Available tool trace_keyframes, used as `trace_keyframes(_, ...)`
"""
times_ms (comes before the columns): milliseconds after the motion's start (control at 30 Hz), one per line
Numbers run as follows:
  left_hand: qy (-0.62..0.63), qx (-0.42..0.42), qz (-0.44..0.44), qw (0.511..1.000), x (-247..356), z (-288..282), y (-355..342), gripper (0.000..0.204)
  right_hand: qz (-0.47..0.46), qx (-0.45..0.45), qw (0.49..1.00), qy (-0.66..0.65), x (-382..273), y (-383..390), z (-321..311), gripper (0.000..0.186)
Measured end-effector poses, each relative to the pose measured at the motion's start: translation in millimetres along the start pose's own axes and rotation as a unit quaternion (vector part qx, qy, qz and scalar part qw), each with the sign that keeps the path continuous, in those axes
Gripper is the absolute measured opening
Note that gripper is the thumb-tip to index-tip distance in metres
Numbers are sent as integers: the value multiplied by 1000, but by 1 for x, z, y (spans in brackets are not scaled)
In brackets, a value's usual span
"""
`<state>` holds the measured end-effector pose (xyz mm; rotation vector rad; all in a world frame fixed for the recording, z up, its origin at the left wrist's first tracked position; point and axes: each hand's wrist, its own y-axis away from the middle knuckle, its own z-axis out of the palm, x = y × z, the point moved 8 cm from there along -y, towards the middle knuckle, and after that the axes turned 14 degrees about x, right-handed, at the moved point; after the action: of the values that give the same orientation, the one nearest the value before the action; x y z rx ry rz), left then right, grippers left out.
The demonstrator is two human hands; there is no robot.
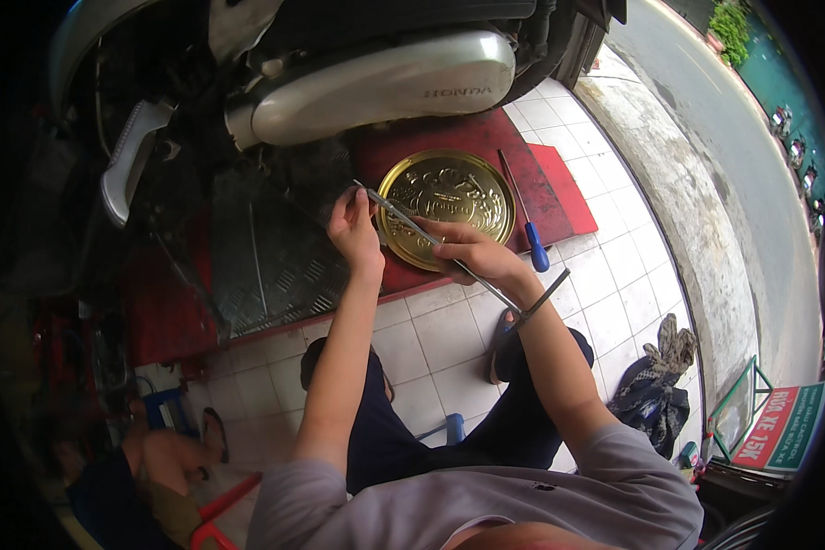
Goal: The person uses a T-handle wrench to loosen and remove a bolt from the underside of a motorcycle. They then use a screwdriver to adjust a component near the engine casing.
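My pale grey, short-sleeved cloth shirt (403,513) fills the lower edge, closest of all. Ahead, my left fingers (342,211) are pinched on the far tip of a long, thin grey metal rod (490,287), and my right fingers (454,231) are closed around its middle. I have it raised, its far half crossing in front of the round, embossed golden metal tray (507,188) on the low red platform (555,206). If my right grip loosens, I think the end with the bar would drop, since the left pinch is slight, and the rod could clatter onto the tray. Turning it carelessly might knock my right forearm. Its long axis slants from far left to near right, the short grey crossbar (550,291) at the near end lying across that line.
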<state>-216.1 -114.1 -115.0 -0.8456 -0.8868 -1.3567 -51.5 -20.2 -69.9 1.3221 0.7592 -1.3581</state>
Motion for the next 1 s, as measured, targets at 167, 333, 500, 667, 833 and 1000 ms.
trace_keyframes(167, -33, -35, 105, 993, 21, 4, 3, 21, -28, -11, 999, -24, -1, 2, 8, 59)
trace_keyframes(333, -9, -111, 145, 983, 60, 20, 42, 33, -62, 2, 998, -18, -19, 19, 20, 59)
trace_keyframes(500, 32, -244, 91, 965, 88, 56, 76, 47, -107, 51, 992, -44, -45, 50, 12, 59)
trace_keyframes(667, 38, -338, 84, 937, 125, 113, 84, 50, -168, 162, 972, 8, -103, 75, 15, 56)
trace_keyframes(833, -38, -295, 129, 946, 134, 150, 54, 46, -157, 184, 970, -3, -148, 53, 1, 55)
trace_keyframes(1000, -113, -281, 178, 936, 127, 173, 30, 43, -202, 238, 945, 99, -167, 29, -18, 51)
